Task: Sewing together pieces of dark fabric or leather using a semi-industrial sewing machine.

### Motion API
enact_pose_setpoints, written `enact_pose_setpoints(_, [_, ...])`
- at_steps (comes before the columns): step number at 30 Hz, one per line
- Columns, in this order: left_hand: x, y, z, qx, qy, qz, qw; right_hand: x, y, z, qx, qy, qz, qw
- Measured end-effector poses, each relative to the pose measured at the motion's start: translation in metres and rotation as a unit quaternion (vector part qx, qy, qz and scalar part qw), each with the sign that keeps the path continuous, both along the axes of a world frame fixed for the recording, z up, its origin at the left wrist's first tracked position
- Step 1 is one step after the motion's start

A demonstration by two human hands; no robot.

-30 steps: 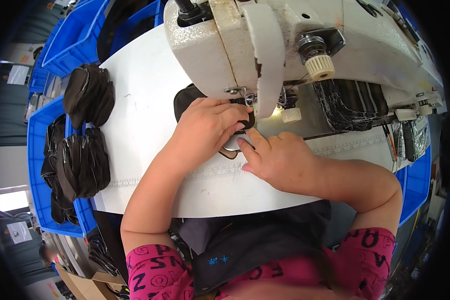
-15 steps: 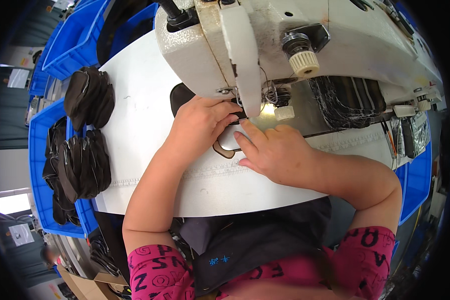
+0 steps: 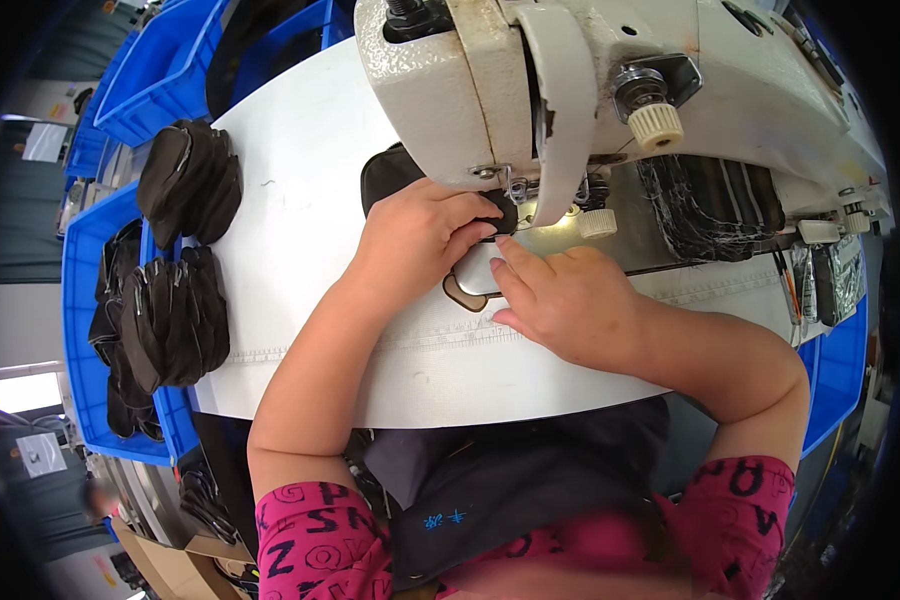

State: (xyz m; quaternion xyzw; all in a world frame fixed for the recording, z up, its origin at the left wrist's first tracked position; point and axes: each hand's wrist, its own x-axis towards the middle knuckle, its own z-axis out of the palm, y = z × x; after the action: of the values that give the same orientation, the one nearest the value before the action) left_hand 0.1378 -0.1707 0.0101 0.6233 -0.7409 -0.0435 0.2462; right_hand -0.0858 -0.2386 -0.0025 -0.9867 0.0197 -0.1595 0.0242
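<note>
A dark fabric piece point(image 3: 390, 176) with a rounded edge lies under the needle area of the white sewing machine point(image 3: 440, 95). My left hand point(image 3: 410, 240) is on it, thumb and fingers closed together at its edge beside the presser foot. My right hand point(image 3: 575, 305) reaches in from the right with fingers apart. Its index fingertip touches the edge of the piece close to my left thumb. Below the fingertips a small tan, dark-edged loop-shaped part point(image 3: 464, 294) shows. My hands and the machine head cover much of the piece.
Dark zippered pouches point(image 3: 175, 315) are stacked at the left, by a blue bin point(image 3: 80, 330). Right of the needle lies a pile of dark pieces with loose threads point(image 3: 705, 210). A ruler strip point(image 3: 420, 338) runs along the white tabletop point(image 3: 300, 220). Thread knobs point(image 3: 655, 125) jut from the machine.
The whole view has shifted, so machine and table sit further right in it. Both hands stay at the fabric by the needle, with only slight movement.
</note>
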Motion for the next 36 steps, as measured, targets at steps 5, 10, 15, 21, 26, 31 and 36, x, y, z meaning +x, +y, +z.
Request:
enact_pose_setpoints(5, [-0.004,0.000,-0.004,0.013,0.016,0.035,0.999,0.003,-0.003,0.004,0.007,0.035,-0.041,0.999])
enact_pose_setpoints(10, [-0.009,0.001,0.001,0.022,0.012,0.052,0.998,0.003,-0.006,0.000,0.030,0.012,-0.035,0.999])
enact_pose_setpoints(15, [0.000,0.001,0.007,0.036,0.095,-0.007,0.995,0.001,-0.004,-0.001,0.037,-0.013,-0.047,0.998])
enact_pose_setpoints(21, [0.010,-0.003,-0.003,0.048,0.120,-0.030,0.991,0.003,-0.001,0.005,0.052,0.012,-0.023,0.998])
enact_pose_setpoints(26, [0.004,-0.004,-0.003,0.047,0.054,-0.001,0.997,0.004,-0.002,0.000,0.043,0.038,-0.014,0.998])
enact_pose_setpoints(31, [-0.003,-0.005,0.004,0.062,0.046,0.036,0.996,0.004,-0.004,-0.002,0.037,-0.008,-0.004,0.999])
enact_pose_setpoints(36, [0.001,-0.006,0.013,0.126,0.142,0.049,0.981,0.005,-0.005,0.000,0.028,-0.025,-0.033,0.999])
